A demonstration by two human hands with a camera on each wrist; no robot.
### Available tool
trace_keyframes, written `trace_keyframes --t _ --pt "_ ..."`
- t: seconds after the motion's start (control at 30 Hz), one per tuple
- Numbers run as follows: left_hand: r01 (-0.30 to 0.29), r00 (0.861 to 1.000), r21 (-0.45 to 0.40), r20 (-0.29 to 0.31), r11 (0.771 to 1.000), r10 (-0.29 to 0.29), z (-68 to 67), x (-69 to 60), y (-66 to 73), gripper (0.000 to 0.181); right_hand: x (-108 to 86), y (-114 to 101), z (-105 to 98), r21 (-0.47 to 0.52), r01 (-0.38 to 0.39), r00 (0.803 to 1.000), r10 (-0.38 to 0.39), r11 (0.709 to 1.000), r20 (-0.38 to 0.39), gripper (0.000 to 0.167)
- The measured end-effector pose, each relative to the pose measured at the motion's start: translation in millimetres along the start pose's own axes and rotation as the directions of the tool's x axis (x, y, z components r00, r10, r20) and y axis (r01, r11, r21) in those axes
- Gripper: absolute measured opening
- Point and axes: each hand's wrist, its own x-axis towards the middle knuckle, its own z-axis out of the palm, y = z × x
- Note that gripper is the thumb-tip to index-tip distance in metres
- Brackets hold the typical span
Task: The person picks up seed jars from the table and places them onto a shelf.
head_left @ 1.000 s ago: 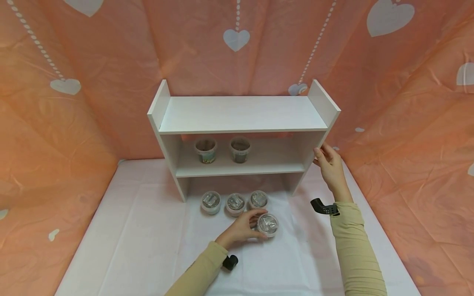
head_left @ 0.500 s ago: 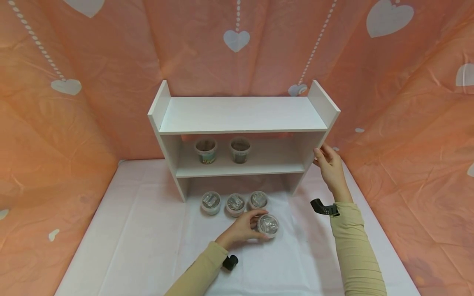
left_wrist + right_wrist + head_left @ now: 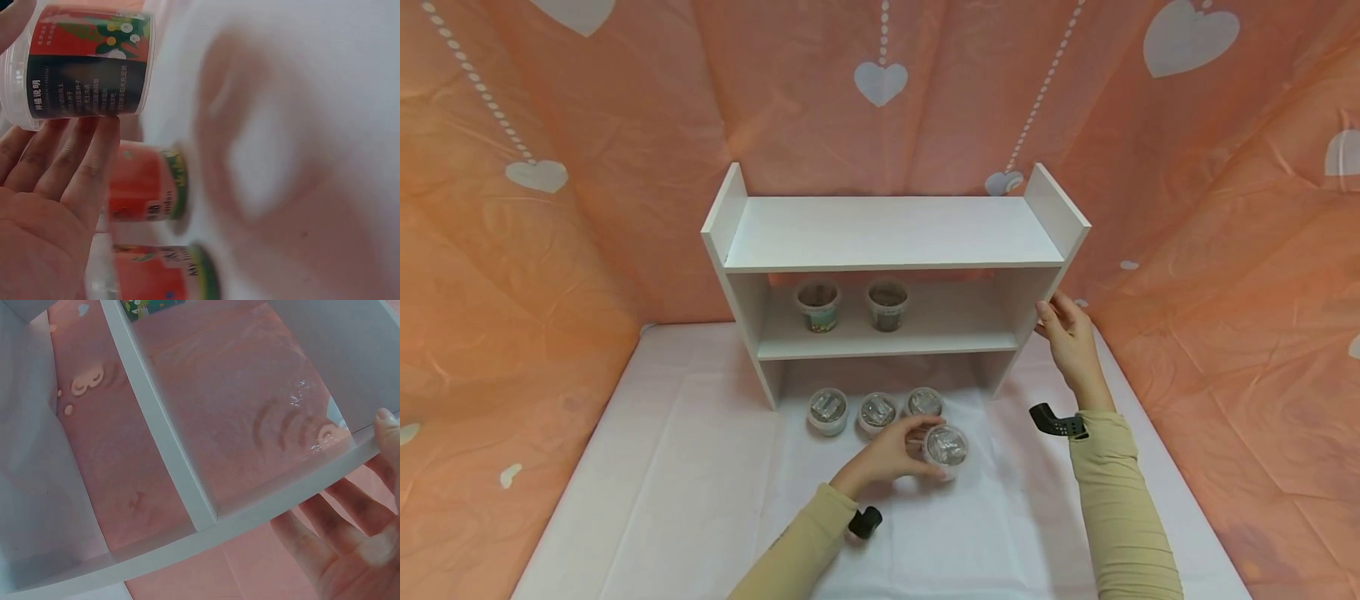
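My left hand (image 3: 886, 458) grips a clear lidded planting cup (image 3: 946, 447) between thumb and fingers. The left wrist view shows its label (image 3: 87, 78), red and dark with printed text, and the cup appears clear of the cloth. Beside that hand stand three similar lidded cups (image 3: 827, 407) with silvery contents under their lids. My right hand (image 3: 1071, 346) holds the right side panel of a white shelf (image 3: 887, 233). In the right wrist view the thumb (image 3: 388, 434) lies at the panel's edge, with the fingers (image 3: 306, 540) along its outer side.
Two cups without visible lids, one (image 3: 817, 307) left of the other (image 3: 887, 305), stand on the middle shelf board (image 3: 955, 325). A white cloth (image 3: 677, 500) covers the table. Orange curtains with hearts (image 3: 805, 125) hang behind and at both sides.
My left hand has raised the cup slightly and shifted a little to the right and away from me. The right hand stays on the shelf panel.
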Motion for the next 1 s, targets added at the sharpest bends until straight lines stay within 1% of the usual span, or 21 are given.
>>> trace_keyframes --t 0.13,0.2,0.4,0.5,0.57,0.63,0.7,0.8,0.87,0.93,1.0 --pt "-0.028 1.000 -0.008 0.002 1.000 0.028 -6.3 0.3 10.2 0.071 -3.1 -11.3 3.9 0.002 0.006 1.000 -0.006 1.000 -0.002 0.046" --pt "-0.033 0.999 -0.013 -0.001 0.999 0.033 -9.2 0.5 15.1 0.071 -3.8 -13.6 4.5 -0.001 0.006 1.000 -0.006 1.000 -0.002 0.046" --pt "-0.064 0.998 0.048 -0.021 0.997 0.065 -18.3 2.9 29.5 0.070 0.3 3.2 -1.0 -0.020 -0.002 1.000 0.002 1.000 -0.004 0.046" --pt "-0.074 0.997 0.045 -0.024 0.996 0.075 -22.5 5.7 36.8 0.069 1.5 9.2 -2.7 -0.027 -0.003 1.000 0.002 1.000 -0.010 0.046" --pt "-0.088 0.996 0.026 -0.019 0.996 0.089 -25.2 8.2 41.8 0.068 2.0 10.2 -2.8 -0.028 -0.002 1.000 0.001 1.000 -0.013 0.047" --pt "-0.105 0.994 0.007 -0.014 0.994 0.105 -27.5 11.3 46.3 0.068 0.5 3.3 -1.0 -0.017 0.003 1.000 -0.004 1.000 -0.010 0.046" --pt "-0.134 0.991 0.014 -0.012 0.991 0.134 -29.8 14.3 50.2 0.068 0.4 1.8 -0.5 -0.013 0.001 1.000 -0.001 1.000 -0.010 0.046" --pt "-0.164 0.986 0.059 -0.020 0.985 0.165 -32.9 18.0 56.1 0.067 -2.1 -8.4 2.4 -0.010 0.001 1.000 -0.001 1.000 -0.004 0.046" --pt "-0.179 0.983 0.084 -0.027 0.980 0.182 -34.9 19.6 61.0 0.067 -2.4 -9.1 3.0 -0.019 -0.002 1.000 0.002 1.000 -0.006 0.046" --pt "-0.180 0.982 0.082 -0.035 0.980 0.184 -36.7 21.3 66.4 0.068 -4.5 -15.8 5.0 -0.024 -0.001 1.000 0.001 1.000 -0.004 0.046" --pt "-0.174 0.983 0.072 -0.041 0.982 0.177 -38.3 23.2 71.0 0.069 -5.1 -17.4 5.3 -0.027 -0.002 1.000 0.002 1.000 -0.004 0.046"
